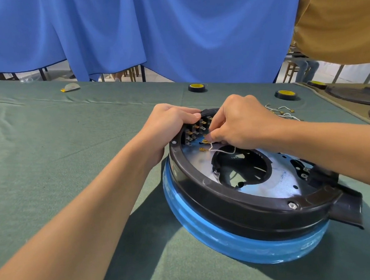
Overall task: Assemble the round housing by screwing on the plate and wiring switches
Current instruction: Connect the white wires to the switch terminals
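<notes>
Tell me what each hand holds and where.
Left hand grips the round housing at its far rim; right hand pinches the white wire near its brass connector end.

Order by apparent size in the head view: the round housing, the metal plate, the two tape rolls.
1. round housing
2. metal plate
3. left tape roll and right tape roll: about equal, the right one nearer, so not ranked.

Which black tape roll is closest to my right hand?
The tape roll beside the loose white wires, just beyond the right hand; the other rolls lie farther off.
</notes>
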`<act>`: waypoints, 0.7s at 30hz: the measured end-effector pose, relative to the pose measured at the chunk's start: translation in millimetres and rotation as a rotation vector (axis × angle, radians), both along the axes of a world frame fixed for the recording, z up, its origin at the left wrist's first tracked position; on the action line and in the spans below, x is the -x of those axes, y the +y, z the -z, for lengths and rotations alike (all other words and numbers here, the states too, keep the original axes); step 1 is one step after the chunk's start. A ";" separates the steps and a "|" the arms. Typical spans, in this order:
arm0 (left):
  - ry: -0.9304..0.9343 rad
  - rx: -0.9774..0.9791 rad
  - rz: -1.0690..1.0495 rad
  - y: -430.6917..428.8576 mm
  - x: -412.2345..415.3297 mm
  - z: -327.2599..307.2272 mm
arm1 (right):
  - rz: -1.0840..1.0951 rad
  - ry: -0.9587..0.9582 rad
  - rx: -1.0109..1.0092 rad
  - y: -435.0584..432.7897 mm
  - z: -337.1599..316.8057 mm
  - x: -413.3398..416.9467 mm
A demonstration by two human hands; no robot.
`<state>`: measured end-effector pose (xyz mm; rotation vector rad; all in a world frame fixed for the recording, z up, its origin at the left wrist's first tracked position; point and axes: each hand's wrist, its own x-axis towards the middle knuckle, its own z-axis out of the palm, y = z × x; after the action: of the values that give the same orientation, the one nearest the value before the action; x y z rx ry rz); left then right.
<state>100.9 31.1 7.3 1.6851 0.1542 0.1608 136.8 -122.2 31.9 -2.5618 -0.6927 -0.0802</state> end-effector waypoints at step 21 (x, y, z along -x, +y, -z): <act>-0.003 0.013 0.004 2.0 -2.4 2.6 | 0.024 0.075 -0.020 -3.1 -5.0 -1.6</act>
<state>103.3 33.1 4.7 1.6723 0.1488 0.1590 138.5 -125.3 36.9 -2.5405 -0.6305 0.0010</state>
